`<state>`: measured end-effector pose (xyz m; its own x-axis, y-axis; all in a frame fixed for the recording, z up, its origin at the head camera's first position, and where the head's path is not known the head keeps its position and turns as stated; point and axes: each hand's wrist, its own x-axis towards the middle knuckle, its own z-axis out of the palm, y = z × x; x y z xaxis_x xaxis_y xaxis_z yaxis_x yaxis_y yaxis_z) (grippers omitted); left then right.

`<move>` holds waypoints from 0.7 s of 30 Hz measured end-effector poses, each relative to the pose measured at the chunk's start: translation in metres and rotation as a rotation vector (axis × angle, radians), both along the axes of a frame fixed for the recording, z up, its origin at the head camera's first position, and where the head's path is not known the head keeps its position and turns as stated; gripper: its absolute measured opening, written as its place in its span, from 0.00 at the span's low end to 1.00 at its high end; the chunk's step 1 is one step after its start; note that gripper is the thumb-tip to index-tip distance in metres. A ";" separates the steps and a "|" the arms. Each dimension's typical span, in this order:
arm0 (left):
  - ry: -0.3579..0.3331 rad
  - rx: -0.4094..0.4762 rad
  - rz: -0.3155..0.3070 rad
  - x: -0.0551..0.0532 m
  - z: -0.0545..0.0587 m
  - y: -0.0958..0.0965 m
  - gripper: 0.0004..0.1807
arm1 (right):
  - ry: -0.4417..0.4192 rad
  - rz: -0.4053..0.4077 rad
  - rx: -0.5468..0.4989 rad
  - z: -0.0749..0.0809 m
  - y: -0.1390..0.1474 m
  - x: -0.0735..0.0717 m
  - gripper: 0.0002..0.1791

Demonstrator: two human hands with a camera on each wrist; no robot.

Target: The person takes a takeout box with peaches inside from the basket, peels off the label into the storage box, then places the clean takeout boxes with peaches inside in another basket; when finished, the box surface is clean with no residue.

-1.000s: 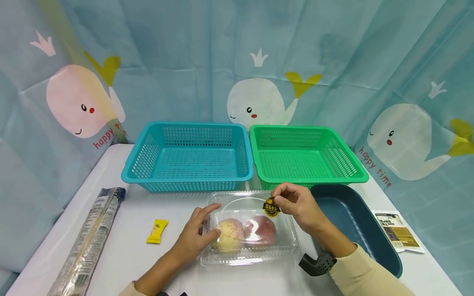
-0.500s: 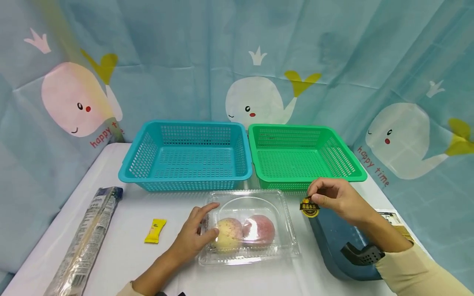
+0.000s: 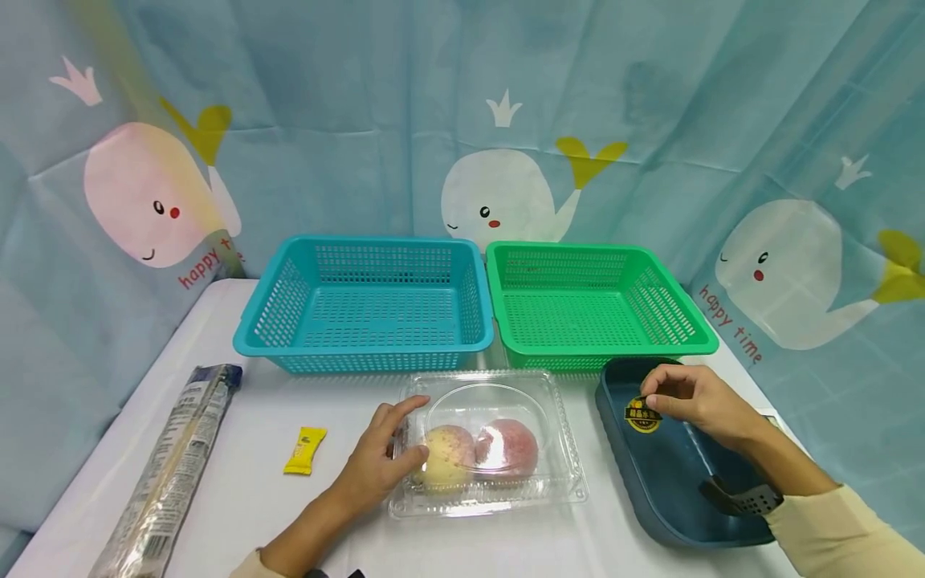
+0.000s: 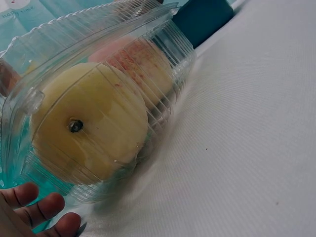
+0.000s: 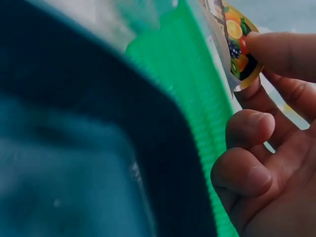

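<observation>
My left hand [image 3: 386, 449] rests at the left side of a clear plastic clamshell box [image 3: 560, 461], its thumb and index finger spread over the lid. Two round fruits lie inside, one yellow with red specks [image 3: 446, 461] and one redder [image 3: 508, 445]. In the left wrist view, loosely bent fingers [image 4: 44, 207] show beside the box's lower corner. Over the dark blue tray [image 3: 665, 482], my right hand [image 3: 697, 401] pinches a round black-and-gold sticker [image 3: 643, 414] between thumb and fingertips. The right wrist view shows fruit printed on the sticker [image 5: 237, 44].
A blue basket [image 3: 364, 353] and a green basket [image 3: 607, 351] stand side by side at the back. Left of the box lie a small yellow packet [image 3: 306, 450] and a long printed plastic package [image 3: 169, 470]. My right arm mostly hides a flat packet [image 3: 772, 417] beyond the tray.
My right hand has lifted the sticker off the box lid and carried it right, over the dark blue tray. My left hand has stayed at the box.
</observation>
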<state>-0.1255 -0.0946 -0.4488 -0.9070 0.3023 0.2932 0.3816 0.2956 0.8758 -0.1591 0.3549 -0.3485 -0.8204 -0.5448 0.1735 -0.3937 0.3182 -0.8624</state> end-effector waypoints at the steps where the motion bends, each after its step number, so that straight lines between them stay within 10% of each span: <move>1: 0.005 -0.001 -0.002 0.000 0.000 0.000 0.33 | -0.005 0.000 0.012 -0.003 0.003 -0.001 0.09; 21: -0.017 -0.007 0.007 0.001 0.003 0.001 0.32 | -0.138 -0.039 0.238 -0.052 0.041 -0.016 0.03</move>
